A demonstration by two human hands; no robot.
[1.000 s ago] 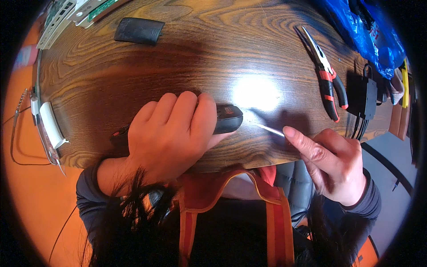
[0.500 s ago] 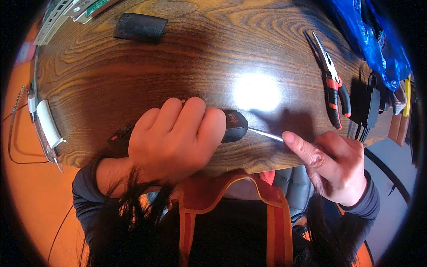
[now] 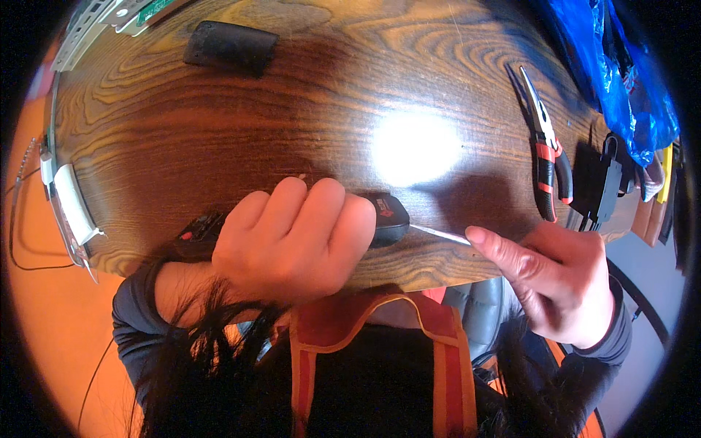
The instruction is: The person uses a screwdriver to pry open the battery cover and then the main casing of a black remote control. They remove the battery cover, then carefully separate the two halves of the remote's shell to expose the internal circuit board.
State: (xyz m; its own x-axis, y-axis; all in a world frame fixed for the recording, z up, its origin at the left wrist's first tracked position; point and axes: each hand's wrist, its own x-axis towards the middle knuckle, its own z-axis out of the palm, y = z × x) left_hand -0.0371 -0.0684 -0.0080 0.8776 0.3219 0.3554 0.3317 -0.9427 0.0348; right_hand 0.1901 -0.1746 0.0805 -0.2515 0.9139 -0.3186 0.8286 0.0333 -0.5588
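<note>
My left hand (image 3: 292, 241) is wrapped over a black handheld device (image 3: 389, 219), pressing it on the table near the front edge. The device's rounded right end, with a small red mark, sticks out past my fingers; its middle is hidden. Another dark part with red marks (image 3: 201, 228) shows left of my knuckles. My right hand (image 3: 558, 274) is closed round a thin, shiny metal tool (image 3: 440, 233), index finger stretched along its shaft. The tool's tip meets the right end of the device, and its handle is hidden in my palm.
A black curved cover (image 3: 230, 45) lies at the far left. Needle-nose pliers (image 3: 545, 150) with red and black handles lie to the right, beside a black box with cables (image 3: 603, 190). A blue plastic bag (image 3: 621, 80) fills the far right. A white roll (image 3: 75, 204) sits at the left edge.
Both hands, the device and the metal tool sit slightly lower in the picture, as the view has shifted a little. The tool's tip stays at the device's end.
</note>
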